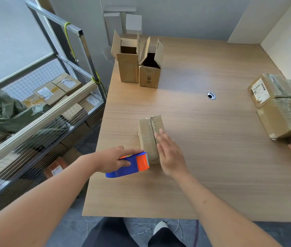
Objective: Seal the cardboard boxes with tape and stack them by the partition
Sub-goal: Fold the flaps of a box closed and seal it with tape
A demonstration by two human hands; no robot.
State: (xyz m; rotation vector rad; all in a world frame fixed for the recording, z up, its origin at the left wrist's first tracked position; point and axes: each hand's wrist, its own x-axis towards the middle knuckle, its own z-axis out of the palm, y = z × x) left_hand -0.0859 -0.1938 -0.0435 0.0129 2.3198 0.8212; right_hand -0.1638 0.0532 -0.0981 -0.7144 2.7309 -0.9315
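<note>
One closed box [150, 138] at frame centre on the table [212, 157], flaps meeting along a taped seam. Left hand [112, 160] gripping the blue-and-orange tape dispenser [132, 164], blade end against the near face of the box. Right hand [167, 152] flat, fingers straight, on or just above the box's right side; contact blurred. Risks: box sliding away if unpressed; tape wrinkling or missing the seam; fingers near the serrated blade. Two open boxes [139, 65] upper centre; sealed stack [280, 106] at right edge.
</note>
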